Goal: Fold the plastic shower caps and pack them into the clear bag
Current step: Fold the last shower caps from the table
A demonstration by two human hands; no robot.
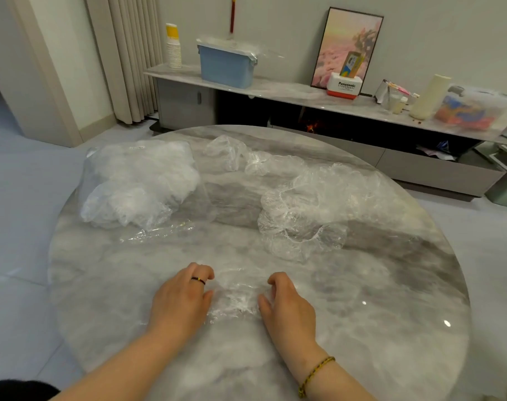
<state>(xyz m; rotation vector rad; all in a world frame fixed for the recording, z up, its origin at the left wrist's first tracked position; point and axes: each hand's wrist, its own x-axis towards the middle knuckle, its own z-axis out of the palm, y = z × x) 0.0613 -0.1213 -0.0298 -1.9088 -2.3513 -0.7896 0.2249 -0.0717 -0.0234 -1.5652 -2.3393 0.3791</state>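
A crumpled clear shower cap point(237, 296) lies flat on the round marble table point(391, 299) near its front edge. My left hand point(180, 299) grips the cap's left side with curled fingers. My right hand point(288, 306) grips its right side the same way. The clear bag point(139, 178), stuffed with folded caps, lies at the table's left, its mouth facing me. A heap of loose shower caps point(313, 209) sits at the right, and more loose caps point(234, 153) trail toward the far edge.
Behind the table runs a low marble-topped cabinet point(289, 92) carrying a blue bin point(227, 65), stacked paper cups point(173, 47), a framed picture point(347, 47) and a Panasonic box point(345, 85). Pale tiled floor surrounds the table.
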